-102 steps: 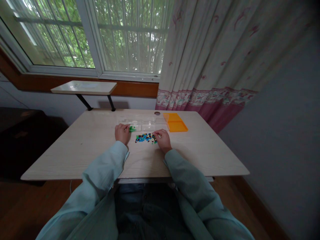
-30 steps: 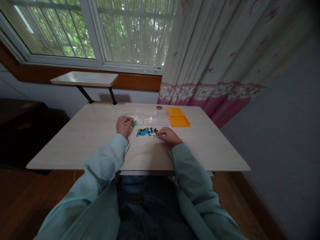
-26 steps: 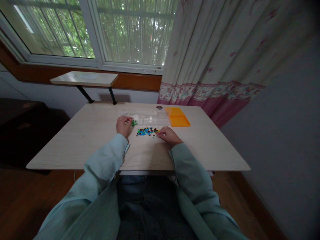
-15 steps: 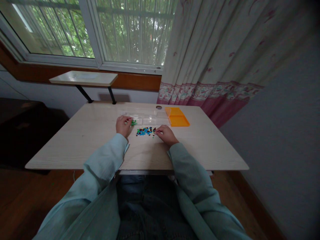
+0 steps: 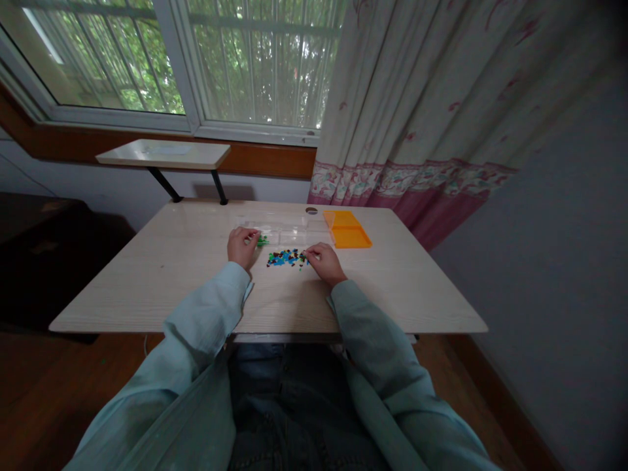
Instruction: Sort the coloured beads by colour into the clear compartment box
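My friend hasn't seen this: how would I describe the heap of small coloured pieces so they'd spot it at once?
Find the pale desk by the window. Look between the left hand and the right hand, on the near side of the clear tray. The heap of small pieces there mixes blue, green and dark colours, unlike the all-green cluster beside the left hand.

From where I stand, the camera rides on the wearer's head, facing forward and down over the desk (image 5: 402, 281). It looks along the left sleeve (image 5: 191, 333) at eight o'clock and the right sleeve (image 5: 387, 353) at five, with dark jeans (image 5: 282, 405) close below at six. Its wide view reaches the barred sliding window (image 5: 176, 65) at eleven and the floral curtain (image 5: 417, 111) around one, well beyond the desk.
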`<state>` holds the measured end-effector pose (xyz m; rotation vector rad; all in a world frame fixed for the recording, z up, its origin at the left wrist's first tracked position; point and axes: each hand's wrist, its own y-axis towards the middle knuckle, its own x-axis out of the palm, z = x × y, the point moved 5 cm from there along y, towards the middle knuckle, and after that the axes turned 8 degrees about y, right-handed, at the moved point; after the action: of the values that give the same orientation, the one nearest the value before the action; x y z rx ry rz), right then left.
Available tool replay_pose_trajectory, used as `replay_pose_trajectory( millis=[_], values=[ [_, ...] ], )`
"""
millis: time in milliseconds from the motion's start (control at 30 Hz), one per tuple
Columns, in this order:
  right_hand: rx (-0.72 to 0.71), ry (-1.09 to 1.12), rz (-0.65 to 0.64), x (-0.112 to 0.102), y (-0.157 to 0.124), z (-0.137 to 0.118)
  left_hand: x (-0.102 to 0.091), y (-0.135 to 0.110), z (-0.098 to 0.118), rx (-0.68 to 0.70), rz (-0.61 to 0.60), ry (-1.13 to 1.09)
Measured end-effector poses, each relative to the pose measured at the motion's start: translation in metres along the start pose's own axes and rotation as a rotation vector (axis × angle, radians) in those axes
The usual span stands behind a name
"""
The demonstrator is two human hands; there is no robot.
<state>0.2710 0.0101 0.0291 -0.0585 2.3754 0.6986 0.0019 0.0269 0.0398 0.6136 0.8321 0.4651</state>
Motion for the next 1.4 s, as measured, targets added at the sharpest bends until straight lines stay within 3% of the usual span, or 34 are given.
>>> replay_pose_trajectory(
  millis=[1167, 1300, 1400],
  values=[
    [0.000, 0.087, 0.038, 0.001, -0.002, -0.008, 0.002, 0.000, -0.009, -0.036, -0.048, 0.109],
    [0.015, 0.134, 0.059, 0.001, -0.002, -0.006, 0.000, -0.001, -0.003, 0.007, -0.037, 0.129],
    [0.053, 0.229, 0.084, 0.004, -0.001, -0.004, 0.002, -0.005, 0.015, 0.130, -0.074, 0.120]
  ],
)
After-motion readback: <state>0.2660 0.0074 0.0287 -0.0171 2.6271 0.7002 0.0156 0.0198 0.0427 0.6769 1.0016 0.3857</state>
